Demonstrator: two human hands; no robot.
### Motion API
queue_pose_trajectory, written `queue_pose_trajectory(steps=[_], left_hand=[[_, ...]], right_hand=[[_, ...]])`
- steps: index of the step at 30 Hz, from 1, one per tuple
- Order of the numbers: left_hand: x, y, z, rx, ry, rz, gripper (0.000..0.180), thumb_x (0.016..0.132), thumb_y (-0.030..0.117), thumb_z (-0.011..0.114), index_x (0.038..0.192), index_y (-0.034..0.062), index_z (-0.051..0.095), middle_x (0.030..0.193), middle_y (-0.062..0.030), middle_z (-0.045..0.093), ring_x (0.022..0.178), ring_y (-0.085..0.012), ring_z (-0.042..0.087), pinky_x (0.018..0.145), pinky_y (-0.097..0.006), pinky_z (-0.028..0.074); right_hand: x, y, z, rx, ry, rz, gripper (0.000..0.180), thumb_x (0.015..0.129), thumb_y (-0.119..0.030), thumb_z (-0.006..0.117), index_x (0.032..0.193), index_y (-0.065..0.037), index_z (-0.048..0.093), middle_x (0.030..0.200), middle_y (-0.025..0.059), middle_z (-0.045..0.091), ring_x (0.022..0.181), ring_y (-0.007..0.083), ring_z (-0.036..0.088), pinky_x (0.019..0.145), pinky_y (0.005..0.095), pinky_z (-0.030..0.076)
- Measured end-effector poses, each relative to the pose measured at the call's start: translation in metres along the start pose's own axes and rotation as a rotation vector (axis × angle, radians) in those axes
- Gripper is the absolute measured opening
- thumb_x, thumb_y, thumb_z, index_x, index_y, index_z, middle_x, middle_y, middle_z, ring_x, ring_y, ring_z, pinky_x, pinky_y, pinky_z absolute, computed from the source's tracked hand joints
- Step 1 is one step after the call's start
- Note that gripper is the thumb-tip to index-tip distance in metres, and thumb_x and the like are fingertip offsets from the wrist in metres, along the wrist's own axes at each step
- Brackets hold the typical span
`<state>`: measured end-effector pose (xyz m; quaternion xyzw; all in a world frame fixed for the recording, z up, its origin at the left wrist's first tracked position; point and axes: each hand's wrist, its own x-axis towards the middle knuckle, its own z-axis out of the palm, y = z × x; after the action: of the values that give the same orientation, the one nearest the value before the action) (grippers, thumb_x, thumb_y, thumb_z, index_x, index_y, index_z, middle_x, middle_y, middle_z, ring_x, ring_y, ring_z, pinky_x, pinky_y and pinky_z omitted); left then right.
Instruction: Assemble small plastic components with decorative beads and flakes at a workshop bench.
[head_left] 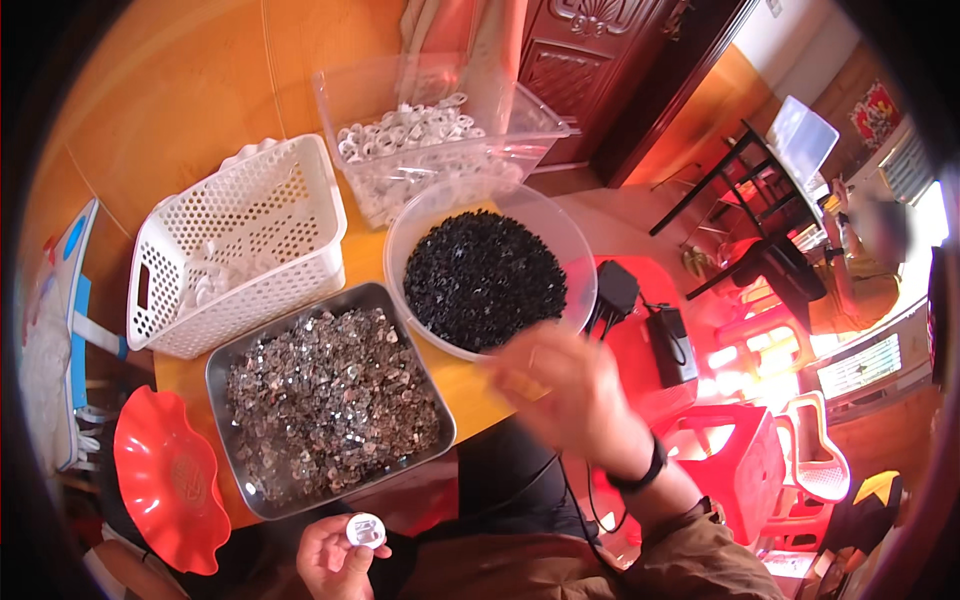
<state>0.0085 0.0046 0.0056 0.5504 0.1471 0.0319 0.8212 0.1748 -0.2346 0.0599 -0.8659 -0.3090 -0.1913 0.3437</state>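
Observation:
My left hand is closed round the edge of a small round white plastic piece, whose upper side shows a recessed shape. It is held just off the near edge of a grey metal tray full of small shiny metal pieces. Smeared by motion, my right hand hovers at the near right rim of a clear round bowl. Small black parts fill the bowl. The fingers of this hand are too blurred to show whether they hold anything.
Behind the tray stands a white perforated basket with some white pieces. A clear bin holds white rings. A red wavy-edged dish sits left; red stools and black adapters are right. Another person sits far right.

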Motion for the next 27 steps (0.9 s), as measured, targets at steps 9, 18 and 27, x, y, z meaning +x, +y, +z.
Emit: queue_pose_trajectory(steps=[9, 18, 27], left_hand=[[0.002, 0.002, 0.002, -0.025, -0.054, 0.001, 0.03, 0.084, -0.003, 0.057, 0.113, -0.0009, 0.05, 0.103, -0.0142, 0.059, 0.089, -0.0206, 0.059, 0.069, -0.028, 0.05], [-0.004, 0.005, 0.003, 0.013, -0.057, -0.017, 0.029, 0.084, -0.003, 0.058, 0.112, 0.0, 0.051, 0.105, -0.0142, 0.06, 0.089, -0.0188, 0.059, 0.069, -0.027, 0.05], [-0.007, 0.01, 0.015, 0.036, -0.068, -0.032, 0.031, 0.085, -0.002, 0.056, 0.115, 0.0008, 0.05, 0.105, -0.0138, 0.06, 0.092, -0.019, 0.059, 0.069, -0.027, 0.051]], right_hand=[[0.041, 0.122, -0.004, -0.515, -0.416, 0.103, 0.022, 0.07, -0.015, 0.066, 0.091, -0.009, 0.066, 0.082, 0.0103, 0.062, 0.083, 0.03, 0.06, 0.072, 0.0412, 0.048], [0.045, 0.136, 0.014, -0.39, -0.449, 0.233, 0.014, 0.07, -0.014, 0.064, 0.083, -0.008, 0.067, 0.075, 0.0112, 0.064, 0.079, 0.031, 0.062, 0.069, 0.0419, 0.049], [0.04, 0.095, -0.016, 0.229, -0.214, 0.432, 0.009, 0.072, 0.0, 0.069, 0.078, -0.002, 0.062, 0.068, 0.002, 0.063, 0.063, 0.0079, 0.059, 0.054, 0.0236, 0.046]])
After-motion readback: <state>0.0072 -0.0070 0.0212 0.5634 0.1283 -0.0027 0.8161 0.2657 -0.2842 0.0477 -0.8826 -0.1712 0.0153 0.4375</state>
